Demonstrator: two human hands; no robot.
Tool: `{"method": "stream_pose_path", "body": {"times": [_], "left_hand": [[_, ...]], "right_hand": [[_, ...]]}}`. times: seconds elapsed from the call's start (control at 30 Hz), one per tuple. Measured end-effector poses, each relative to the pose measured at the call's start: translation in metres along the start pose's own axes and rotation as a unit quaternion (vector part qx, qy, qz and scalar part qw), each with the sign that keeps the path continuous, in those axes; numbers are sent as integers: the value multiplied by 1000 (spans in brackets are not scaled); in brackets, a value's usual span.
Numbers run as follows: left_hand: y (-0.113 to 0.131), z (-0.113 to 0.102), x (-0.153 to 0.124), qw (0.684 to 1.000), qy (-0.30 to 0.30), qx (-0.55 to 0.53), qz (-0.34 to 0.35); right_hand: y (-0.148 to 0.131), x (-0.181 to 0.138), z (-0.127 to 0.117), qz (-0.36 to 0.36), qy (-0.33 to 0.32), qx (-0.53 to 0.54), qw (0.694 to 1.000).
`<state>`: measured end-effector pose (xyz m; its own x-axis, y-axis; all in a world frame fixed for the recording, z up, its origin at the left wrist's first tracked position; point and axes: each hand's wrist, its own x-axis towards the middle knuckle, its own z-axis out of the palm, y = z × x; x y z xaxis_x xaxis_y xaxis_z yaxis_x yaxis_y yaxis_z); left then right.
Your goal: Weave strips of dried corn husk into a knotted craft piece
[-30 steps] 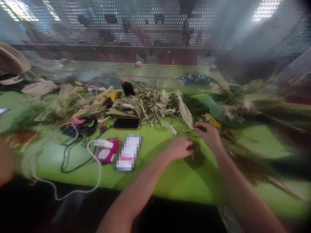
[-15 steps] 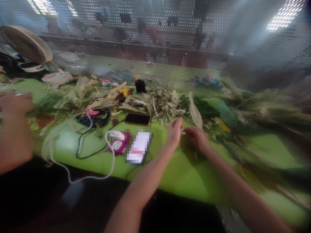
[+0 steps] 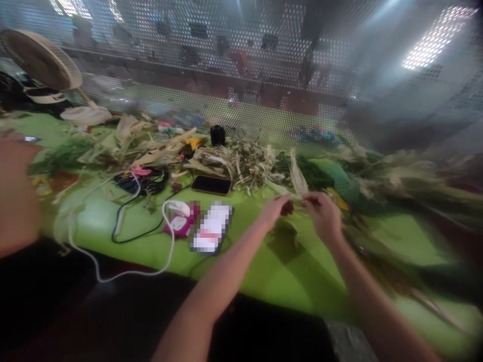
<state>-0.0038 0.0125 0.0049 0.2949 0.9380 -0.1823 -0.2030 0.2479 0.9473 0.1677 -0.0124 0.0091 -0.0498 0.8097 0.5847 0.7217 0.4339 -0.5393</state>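
Note:
My left hand (image 3: 276, 210) is closed, thumb and fingers pinched at one end of a pale green strip of corn husk (image 3: 278, 188). The husk reaches up and left from my fingers and seems to pass across the gap between the hands. My right hand (image 3: 325, 215) pinches near it from the other side, fingers closed, a little above the green table (image 3: 264, 271). Just behind the fingertips, a broad dried husk (image 3: 297, 173) points upward from the pile. Blur hides exactly how the husk sits in the fingers.
Dried husks (image 3: 151, 148) and cut stalks (image 3: 252, 161) run along the back. Left of my arm lie a lit phone (image 3: 212, 229), a dark phone (image 3: 211, 184), a purple power block (image 3: 181, 221) and cables. Another person's arm (image 3: 17, 196) is at far left; a fan (image 3: 41, 59) stands behind.
Both hands have moved slightly right. A pale green husk strip now shows at the fingers, where only a small pale bit showed before. The other person's arm has shifted left in view.

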Motion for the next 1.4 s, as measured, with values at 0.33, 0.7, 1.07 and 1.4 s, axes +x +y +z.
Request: {"method": "stream_pose_path", "body": {"times": [0.33, 0.7, 1.07, 1.4], "left_hand": [[-13, 4, 4, 999, -16, 23, 40], [-15, 4, 4, 1000, -17, -8, 5], [-25, 0, 7, 997, -30, 54, 38], [-23, 1, 4, 996, -59, 62, 26]], "right_hand": [[-6, -18, -5, -125, -34, -4, 992], [4, -16, -5, -41, -62, 51, 996], [5, -16, -3, 32, -53, 94, 994], [8, -18, 2, 164, -28, 171, 971]]}}
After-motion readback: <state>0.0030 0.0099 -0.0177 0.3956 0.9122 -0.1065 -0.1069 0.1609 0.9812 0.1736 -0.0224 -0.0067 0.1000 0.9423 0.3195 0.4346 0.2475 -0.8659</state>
